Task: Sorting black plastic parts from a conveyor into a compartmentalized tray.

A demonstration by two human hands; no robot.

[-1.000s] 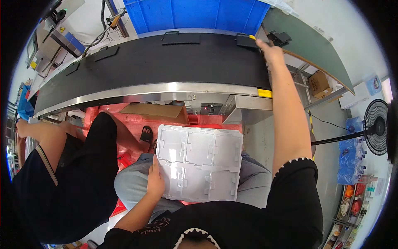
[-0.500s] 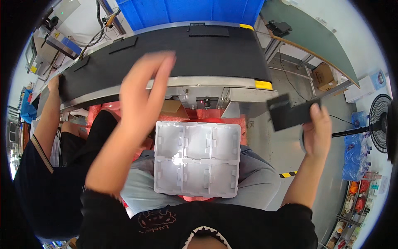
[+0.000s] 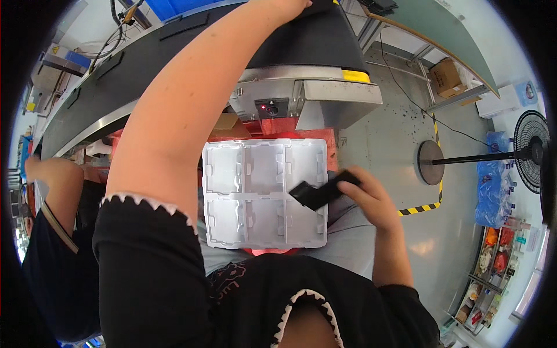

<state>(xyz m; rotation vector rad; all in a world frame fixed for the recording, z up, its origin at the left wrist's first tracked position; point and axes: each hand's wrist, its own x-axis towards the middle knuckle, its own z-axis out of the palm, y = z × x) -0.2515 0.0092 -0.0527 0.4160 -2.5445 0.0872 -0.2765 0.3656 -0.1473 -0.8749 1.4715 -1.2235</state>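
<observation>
black part (image 3: 318, 192): flat, dark, oblong piece, tilted, its lower-left end over the tray's right-hand compartments, gripped at its upper-right end by the right hand (image 3: 371, 200).
white tray (image 3: 264, 194): thin moulded plastic, six compartments in two rows of three, all empty, lying flat on the person's lap.

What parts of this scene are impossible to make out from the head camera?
- Left hand: reaching up to the conveyor belt, mostly cut off by the top edge; what it touches cannot be told.
- White compartment tray: its left edge is hidden behind the left arm.
- Black part in the right hand: its end is covered by the fingers.
- Shelf items: too small.
</observation>
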